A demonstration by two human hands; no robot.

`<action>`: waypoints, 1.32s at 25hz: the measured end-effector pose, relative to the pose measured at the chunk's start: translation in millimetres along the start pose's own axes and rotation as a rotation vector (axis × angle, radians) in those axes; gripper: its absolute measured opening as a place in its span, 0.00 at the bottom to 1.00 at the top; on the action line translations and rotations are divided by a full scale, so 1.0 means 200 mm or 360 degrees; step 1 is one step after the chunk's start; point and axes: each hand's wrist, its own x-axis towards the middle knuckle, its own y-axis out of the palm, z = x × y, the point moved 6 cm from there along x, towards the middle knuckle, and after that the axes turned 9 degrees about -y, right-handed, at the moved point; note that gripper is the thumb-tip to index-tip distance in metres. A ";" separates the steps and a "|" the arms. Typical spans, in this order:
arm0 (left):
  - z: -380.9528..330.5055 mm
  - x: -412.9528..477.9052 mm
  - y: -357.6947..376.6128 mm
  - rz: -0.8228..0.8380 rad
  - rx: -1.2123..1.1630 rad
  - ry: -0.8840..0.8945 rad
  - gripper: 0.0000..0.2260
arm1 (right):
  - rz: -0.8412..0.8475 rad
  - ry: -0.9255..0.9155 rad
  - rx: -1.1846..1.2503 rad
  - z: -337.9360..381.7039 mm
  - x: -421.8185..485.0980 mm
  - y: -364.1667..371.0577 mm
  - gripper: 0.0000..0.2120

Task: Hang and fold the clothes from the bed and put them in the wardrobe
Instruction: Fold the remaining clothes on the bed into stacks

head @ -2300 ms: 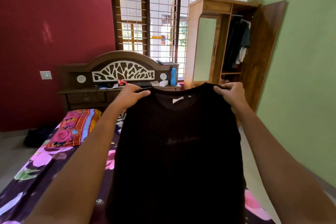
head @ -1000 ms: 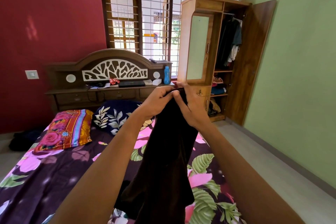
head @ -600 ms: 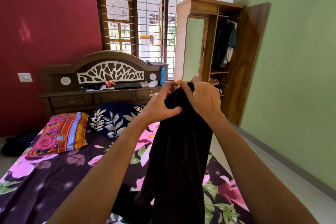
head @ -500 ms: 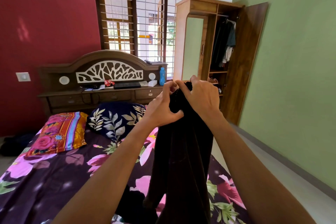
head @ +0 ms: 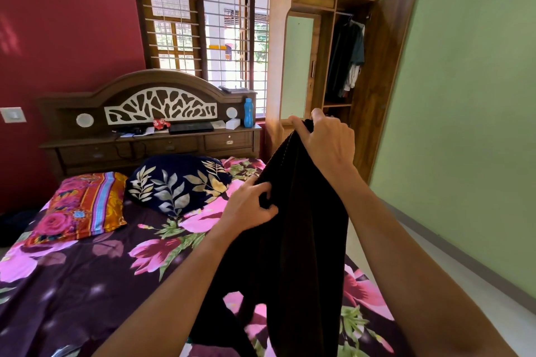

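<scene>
Home bedroom. Bed (head: 72,284) w/ floral sheet at 7–9 o'clock; striped pillow (head: 84,206) & leaf-print pillow (head: 177,180) by carved wooden headboard (head: 159,81) at 10. Barred window (head: 223,38) at 12. Open wooden wardrobe (head: 301,0) w/ mirror door at 1, hung garments (head: 346,58) inside.

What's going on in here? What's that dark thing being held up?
A person is standing by the bed, sorting out a dark top. The right hand grips its upper edge and holds it up, while the left hand pinches one side lower down. The top hangs in a narrow bunch above the flowery sheet. The wardrobe in the corner stands open, with hanging clothes already inside.
</scene>
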 end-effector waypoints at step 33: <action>0.19 0.06 -0.28 -0.0212 -0.0065 -0.0367 0.16 | 0.0271 0.0022 0.0270 -0.17 -0.04 0.00 0.14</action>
